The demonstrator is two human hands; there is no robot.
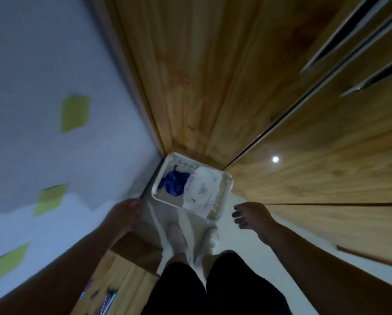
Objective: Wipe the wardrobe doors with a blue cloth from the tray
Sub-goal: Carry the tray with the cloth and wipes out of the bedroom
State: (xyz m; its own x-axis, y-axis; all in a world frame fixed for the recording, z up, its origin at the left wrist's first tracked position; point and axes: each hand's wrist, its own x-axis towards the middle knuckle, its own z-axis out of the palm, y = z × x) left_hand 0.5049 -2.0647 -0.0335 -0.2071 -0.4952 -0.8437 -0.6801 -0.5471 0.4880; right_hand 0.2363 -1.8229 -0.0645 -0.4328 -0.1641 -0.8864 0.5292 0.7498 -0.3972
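A white tray [167,160] lies on the floor in the corner below me. A crumpled blue cloth [173,183] fills its left half and a white cloth [202,188] its right half. The wooden wardrobe doors [315,155] rise to the right, glossy, with long metal handles [354,32] higher up. My left hand [127,212] hangs left of the tray, blurred, holding nothing that shows. My right hand [251,215] hovers right of the tray with fingers spread and loosely bent, empty. Neither hand touches the tray.
A white wall [43,87] with green sticky notes [75,113] stands on the left. A wooden side panel [190,76] meets it in the corner. A low wooden unit [131,253] sits at lower left. My feet in white shoes [190,239] stand on pale floor.
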